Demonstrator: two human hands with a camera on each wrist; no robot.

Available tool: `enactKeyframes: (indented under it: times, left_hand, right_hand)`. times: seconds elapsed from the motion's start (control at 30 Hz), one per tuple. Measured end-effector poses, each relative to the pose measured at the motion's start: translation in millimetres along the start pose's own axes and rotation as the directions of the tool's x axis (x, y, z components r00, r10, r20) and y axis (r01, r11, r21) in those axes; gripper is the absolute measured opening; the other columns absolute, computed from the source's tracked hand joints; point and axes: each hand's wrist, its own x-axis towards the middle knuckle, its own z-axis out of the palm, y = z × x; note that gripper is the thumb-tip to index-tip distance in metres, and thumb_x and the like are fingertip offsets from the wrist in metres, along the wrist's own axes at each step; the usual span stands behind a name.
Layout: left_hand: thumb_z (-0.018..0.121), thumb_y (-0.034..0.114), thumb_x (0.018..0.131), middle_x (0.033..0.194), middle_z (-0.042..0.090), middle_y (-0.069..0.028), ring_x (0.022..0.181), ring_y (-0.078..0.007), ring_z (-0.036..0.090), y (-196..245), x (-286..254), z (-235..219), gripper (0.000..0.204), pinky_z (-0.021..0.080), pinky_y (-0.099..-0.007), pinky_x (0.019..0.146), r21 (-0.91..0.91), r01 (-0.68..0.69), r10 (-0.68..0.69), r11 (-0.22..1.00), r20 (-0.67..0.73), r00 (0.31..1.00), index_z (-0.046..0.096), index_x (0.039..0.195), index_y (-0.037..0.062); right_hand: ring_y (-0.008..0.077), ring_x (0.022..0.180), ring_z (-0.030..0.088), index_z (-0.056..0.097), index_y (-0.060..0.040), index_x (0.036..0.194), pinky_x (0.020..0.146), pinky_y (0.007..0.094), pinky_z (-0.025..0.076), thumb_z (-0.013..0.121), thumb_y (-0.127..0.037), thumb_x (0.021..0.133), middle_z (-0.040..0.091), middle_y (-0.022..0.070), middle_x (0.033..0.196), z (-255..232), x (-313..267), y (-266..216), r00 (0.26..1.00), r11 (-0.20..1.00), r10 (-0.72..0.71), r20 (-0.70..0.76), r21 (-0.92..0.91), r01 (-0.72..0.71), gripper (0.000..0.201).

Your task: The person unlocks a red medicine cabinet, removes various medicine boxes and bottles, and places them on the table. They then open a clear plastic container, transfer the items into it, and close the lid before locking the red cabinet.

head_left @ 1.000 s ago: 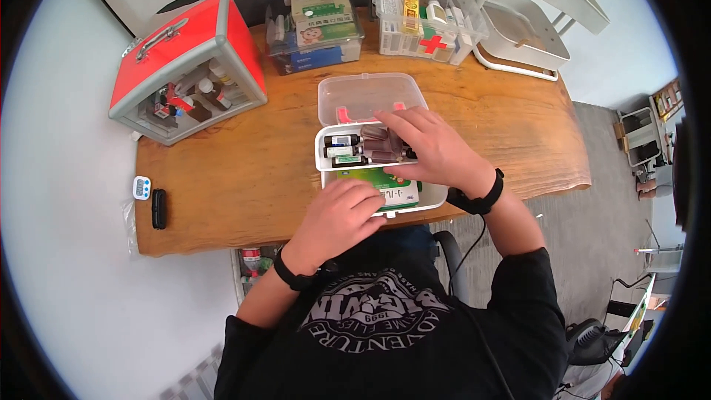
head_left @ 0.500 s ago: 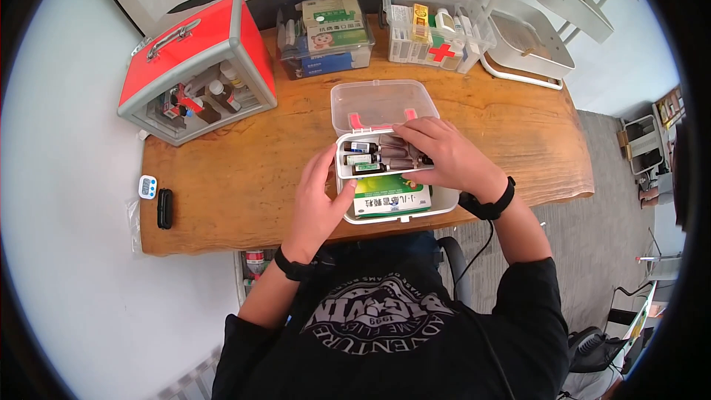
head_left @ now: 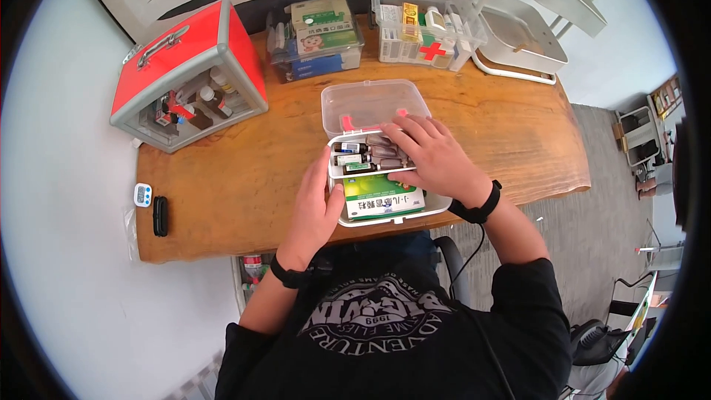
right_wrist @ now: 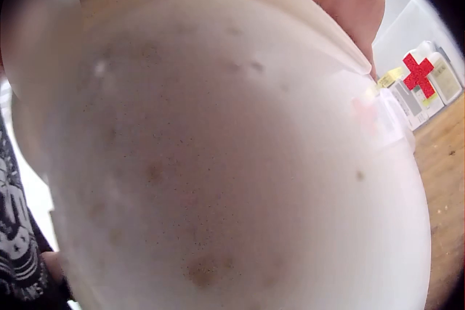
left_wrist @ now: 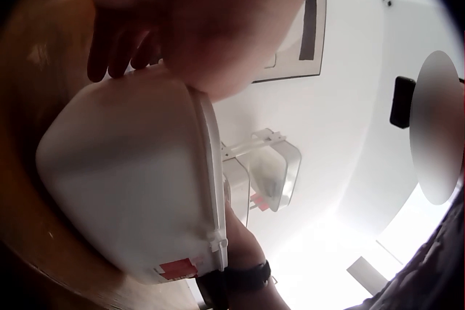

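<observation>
A white box (head_left: pixel 374 221) stands on the table, its clear lid (head_left: pixel 370 100) folded back. Along its far half sits a white tray (head_left: pixel 337 172) holding several dark vials (head_left: pixel 351 159) and brownish translucent ampoules (head_left: pixel 385 152). A green and white carton (head_left: pixel 381 198) lies in the box in front of the tray. My right hand (head_left: pixel 433 163) grips the tray's right end, fingers over the far edge, thumb at the near edge. My left hand (head_left: pixel 315 204) rests along the box's left side with fingers extended; the left wrist view shows them beside the white wall (left_wrist: pixel 131 172).
Behind stand a red case (head_left: pixel 174 52) with bottles, a clear bin of cartons (head_left: pixel 318 63) and a clear box with a red cross (head_left: pixel 432 52). A white rack (head_left: pixel 518 59) is at the back right. A timer (head_left: pixel 143 194) and black case (head_left: pixel 161 215) lie left.
My left hand has moved from over the carton to the box's left side. The tray has shifted slightly right, with my right hand staying at its right end.
</observation>
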Motion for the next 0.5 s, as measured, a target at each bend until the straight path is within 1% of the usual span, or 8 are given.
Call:
enactKeyframes:
  times: [0.13,0.23,0.3,0.33,0.37,0.43,0.47,0.5]
  left_hand:
    - [0.053,0.005,0.104,0.151,0.052,-0.0207,0.133,-0.027,0.057,1.2,1.7,0.3,0.062,0.048,-0.038,0.109,-0.106,0.048,-0.043,0.993,0.049,0.998,0.034,0.162,-0.0026]
    - [0.054,0.005,0.105,0.153,0.05,-0.0202,0.137,-0.0264,0.054,0.3,3.5,-0.7,0.064,0.045,-0.038,0.112,-0.171,0.112,-0.096,0.979,0.096,0.991,0.029,0.164,-0.0019]
    - [0.056,0.006,0.106,0.156,0.047,-0.0195,0.14,-0.0259,0.051,-8.2,2.0,6.4,0.067,0.044,-0.0384,0.114,-0.342,0.113,-0.108,0.933,0.033,0.994,0.026,0.166,0.0004]
    - [0.058,0.007,0.106,0.155,0.048,-0.0199,0.138,-0.0261,0.053,-13.4,2.3,7.8,0.071,0.046,-0.0382,0.112,-0.381,0.11,-0.112,0.918,0.016,0.994,0.023,0.167,0.0008]
    - [0.059,0.015,0.108,0.154,0.048,-0.0197,0.138,-0.0251,0.053,-19.4,5.9,8.5,0.071,0.045,-0.0376,0.114,-0.451,0.094,-0.109,0.887,-0.006,0.994,0.022,0.167,0.0006]
    - [0.06,0.021,0.109,0.152,0.051,-0.0186,0.136,-0.0234,0.055,-26.7,18.5,1.2,0.071,0.044,-0.036,0.114,-0.605,0.242,-0.284,0.759,0.027,0.958,0.024,0.166,0.0]
    - [0.06,0.021,0.109,0.152,0.051,-0.0186,0.136,-0.0234,0.055,-29.7,29.9,-1.6,0.071,0.044,-0.036,0.114,-0.602,0.242,-0.281,0.761,0.03,0.959,0.024,0.166,0.0]
    - [0.059,0.021,0.109,0.15,0.053,-0.018,0.135,-0.0227,0.055,-33.7,44.0,-3.2,0.069,0.044,-0.0355,0.114,-0.675,0.337,-0.374,0.656,0.096,0.922,0.025,0.166,-0.0003]
  right_hand:
    - [0.0388,0.137,0.053,0.049,-0.0094,0.153,0.114,0.0524,0.043,0.083,-0.046,0.082,0.059,0.015,0.142,2.2,-4.1,-0.9,0.999,0.999,0.036,-0.013,0.038,-0.036,0.086]
    - [0.0407,0.138,0.052,0.049,-0.0065,0.153,0.117,0.0522,0.04,0.084,-0.044,0.081,0.057,0.0184,0.146,0.9,-6.8,1.1,0.99,0.975,0.13,-0.053,0.186,-0.118,0.089]
    - [0.0414,0.141,0.049,0.049,-0.0053,0.154,0.12,0.0507,0.037,0.085,-0.041,0.082,0.054,0.022,0.15,7.1,-19.0,6.7,0.929,0.871,0.281,-0.24,0.469,-0.143,0.089]
    - [0.037,0.144,0.047,0.049,-0.0046,0.154,0.121,0.0495,0.036,0.076,-0.038,0.094,0.051,0.0195,0.155,17.3,-28.7,13.7,0.879,0.813,0.381,-0.287,0.556,-0.171,0.074]
    - [0.037,0.144,0.047,0.049,-0.0046,0.154,0.121,0.0495,0.036,0.076,-0.038,0.094,0.051,0.0195,0.155,27.5,-34.0,15.7,0.876,0.814,0.387,-0.287,0.553,-0.179,0.074]
    - [0.0336,0.149,0.041,0.045,-0.0041,0.157,0.123,0.0462,0.033,0.058,-0.046,0.108,0.044,0.0204,0.161,41.9,-37.6,16.0,0.606,0.196,0.796,0.001,0.946,-0.259,0.066]
    - [0.0282,0.145,0.048,0.046,-0.0016,0.156,0.12,0.042,0.039,0.046,-0.046,0.113,0.048,0.0194,0.158,42.4,-35.3,17.3,0.513,0.009,0.844,0.153,0.954,-0.299,0.061]
    - [0.0282,0.145,0.048,0.046,-0.0016,0.156,0.12,0.042,0.039,0.046,-0.046,0.113,0.048,0.0194,0.158,48.2,-36.7,26.4,0.509,0.006,0.847,0.152,0.956,-0.295,0.061]
